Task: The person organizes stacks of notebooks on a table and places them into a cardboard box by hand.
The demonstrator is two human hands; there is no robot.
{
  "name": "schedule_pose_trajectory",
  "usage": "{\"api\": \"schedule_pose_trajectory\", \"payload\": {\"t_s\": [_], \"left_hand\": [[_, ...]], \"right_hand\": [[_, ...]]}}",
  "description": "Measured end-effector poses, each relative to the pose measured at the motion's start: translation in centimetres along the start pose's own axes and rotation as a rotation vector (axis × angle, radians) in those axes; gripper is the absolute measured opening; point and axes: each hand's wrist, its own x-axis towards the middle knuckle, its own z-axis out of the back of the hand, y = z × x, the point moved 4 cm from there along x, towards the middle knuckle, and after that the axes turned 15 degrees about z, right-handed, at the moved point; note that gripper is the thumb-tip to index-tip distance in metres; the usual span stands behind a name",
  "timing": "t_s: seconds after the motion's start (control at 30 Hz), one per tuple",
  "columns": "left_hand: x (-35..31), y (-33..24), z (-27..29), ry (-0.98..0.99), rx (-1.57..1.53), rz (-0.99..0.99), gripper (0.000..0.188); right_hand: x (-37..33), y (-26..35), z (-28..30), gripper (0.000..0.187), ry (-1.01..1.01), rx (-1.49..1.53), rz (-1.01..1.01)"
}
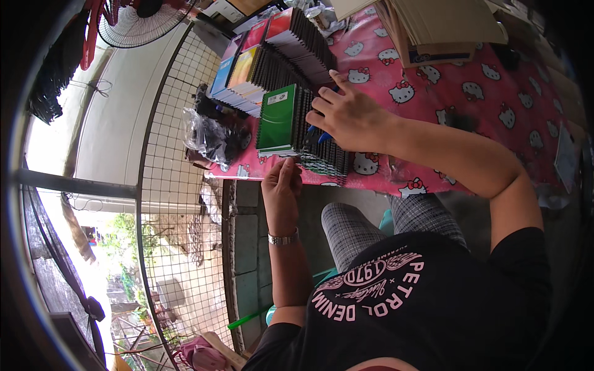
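Observation:
A row of green spiral-bound notebooks (278, 117) stands at the table's near edge, the front green cover facing left and dark wire bindings showing along the row. My left hand (283, 185) is at the lower corner of the front notebooks, thumb and fingers pinched together; what lies between the fingertips is too small to make out. Over the row's right side is my right hand (349, 117), index finger stretched out and the others curled. Beneath it shows a blue-handled tool with a dark head, seemingly pliers (323, 137), partly hidden by the hand.
Behind stand more spiral notebooks with yellow (244, 67), blue and red covers. A clear plastic bag (213, 139) with dark contents lies left of them. Cardboard (433, 31) rests at the far right on the pink patterned tablecloth (427, 114). A wire-mesh screen (179, 117) borders the left.

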Motion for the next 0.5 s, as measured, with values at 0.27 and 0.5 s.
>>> {"api": "schedule_pose_trajectory", "payload": {"t_s": [0.27,0.5], "left_hand": [[0.1,-0.1,0.1,0.001,0.098,-0.009,0.018],[0.0,-0.3,-0.8,0.022,0.071,-0.025,0.021]], "right_hand": [[0.7,0.0,0.9,0.028,0.181,0.043,-0.009],[1.4,0.4,0.1,0.017,0.279,0.19,-0.011]]}}
